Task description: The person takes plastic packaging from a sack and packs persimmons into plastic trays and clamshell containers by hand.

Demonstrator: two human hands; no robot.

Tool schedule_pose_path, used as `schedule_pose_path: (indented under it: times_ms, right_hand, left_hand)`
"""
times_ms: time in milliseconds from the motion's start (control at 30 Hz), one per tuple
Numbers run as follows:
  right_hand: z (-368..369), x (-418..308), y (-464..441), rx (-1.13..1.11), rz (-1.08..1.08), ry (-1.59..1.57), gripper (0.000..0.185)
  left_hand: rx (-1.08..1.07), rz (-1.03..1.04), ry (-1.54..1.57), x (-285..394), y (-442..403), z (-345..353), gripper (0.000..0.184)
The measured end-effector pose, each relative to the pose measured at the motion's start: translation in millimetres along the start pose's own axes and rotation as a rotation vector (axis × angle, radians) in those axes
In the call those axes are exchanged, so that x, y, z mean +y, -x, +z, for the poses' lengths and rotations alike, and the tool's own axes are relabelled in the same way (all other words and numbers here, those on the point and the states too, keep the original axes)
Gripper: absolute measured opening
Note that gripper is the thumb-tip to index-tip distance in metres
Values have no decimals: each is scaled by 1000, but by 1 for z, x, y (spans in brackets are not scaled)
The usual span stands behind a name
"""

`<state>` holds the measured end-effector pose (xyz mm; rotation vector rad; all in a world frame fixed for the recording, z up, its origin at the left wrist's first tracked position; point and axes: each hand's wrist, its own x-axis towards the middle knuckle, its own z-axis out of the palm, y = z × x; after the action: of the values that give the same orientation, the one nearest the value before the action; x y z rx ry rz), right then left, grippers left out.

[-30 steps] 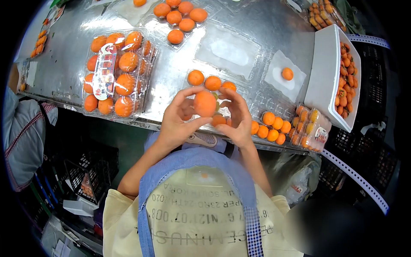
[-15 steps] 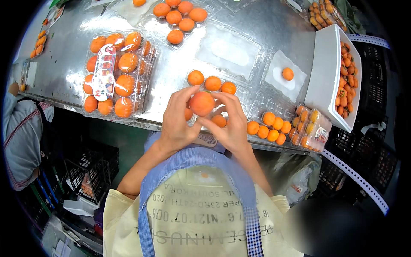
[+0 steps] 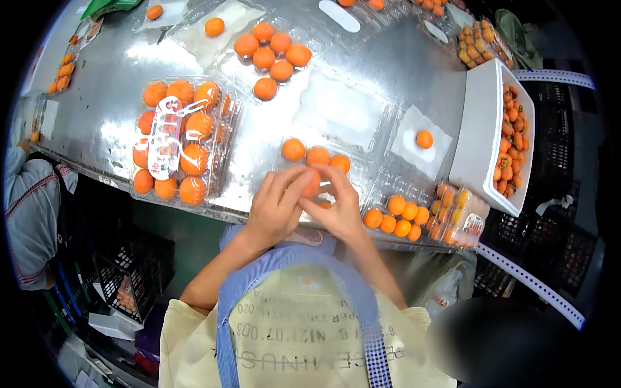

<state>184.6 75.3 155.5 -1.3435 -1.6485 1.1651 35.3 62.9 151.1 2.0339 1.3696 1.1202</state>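
Note:
A round orange persimmon (image 3: 312, 183) is between my two hands, partly hidden by fingers. The fingers of my left hand (image 3: 277, 205) curl over its left side. My right hand (image 3: 339, 204) grips it from the right with thumb and fingers. Beneath and just beyond them sits an open clear plastic tray, where a row of persimmons (image 3: 317, 156) shows; the rest of that tray is covered by my hands. To the left stands a stack of closed clear packs of persimmons (image 3: 195, 158), the top one with a printed label (image 3: 166, 137) and a handle.
Beyond my hands lies an open tray of persimmons (image 3: 264, 59). A single persimmon (image 3: 424, 139) rests on a white liner at right. Nearer are small orange fruits (image 3: 396, 205) and closed packs (image 3: 467, 221). A white foam box (image 3: 477, 123) of fruit stands farther right. Another person (image 3: 32, 213) is at far left.
My fingers have shifted around the persimmon, with the left hand now covering more of it. The whole view has tilted, so the table's contents appear lower.

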Motion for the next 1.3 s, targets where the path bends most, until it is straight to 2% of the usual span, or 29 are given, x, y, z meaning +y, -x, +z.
schedule_pose_path:
  times_ms: [167,267,367,433,500,667,800,900,1000,1200,1300]
  right_hand:
    - [2,13,-18,-32,110,-113,51]
    - [-4,24,-46,-11,218,-229,53]
    - [-16,29,-106,102,69,-156,52]
    - [-23,31,-156,97,10,-104,49]
    - [-25,34,-210,86,-36,-37,46]
    - [-14,27,-316,-43,-117,155,49]
    - [-3,33,-367,-147,-164,331,49]
    - [-1,42,-389,-271,-272,459,47]
    - [-4,44,-403,-413,-294,562,45]
    - [-3,33,-416,-599,-424,790,41]
    - [0,35,-423,-652,-491,799,38]
  left_hand:
    - [-5,-28,-25,-9,-11,0,47]
    - [54,-139,71,-12,-20,-5,48]
    - [31,-250,131,-27,-19,-6,50]
    - [13,-356,221,-38,-18,-2,45]
    - [17,-365,222,-45,-20,-1,43]
    - [34,-416,243,-59,-26,0,40]
    - [43,-494,275,-68,-31,0,35]
    - [38,-534,294,-75,-31,1,31]
    - [32,-541,317,-81,-30,4,29]
    - [28,-510,319,-86,-30,11,22]
    - [27,-495,312,-87,-34,10,19]
